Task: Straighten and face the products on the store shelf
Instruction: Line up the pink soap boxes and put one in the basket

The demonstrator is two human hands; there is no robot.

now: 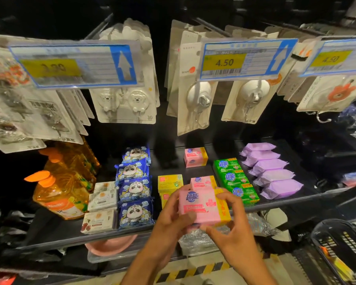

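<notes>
A pink soap pack (201, 204) with a yellow end is held above the front edge of the dark shelf (111, 233). My left hand (173, 219) grips its left side, thumb on the face. My right hand (228, 221) holds its right end and underside with curled fingers. Behind it another pink pack (201, 181) lies on the shelf, and a third (195, 157) sits far back. Yellow soap boxes (170, 183) lie to the left, green soap packs (234, 179) to the right.
Blue panda packs (135, 188) form a column left of the yellow boxes, beside white soap boxes (102, 204) and orange bottles (60, 190). Purple packs (271, 169) lie at the right. Hook cards and price tags (240, 58) hang above. A black basket (341, 243) stands at lower right.
</notes>
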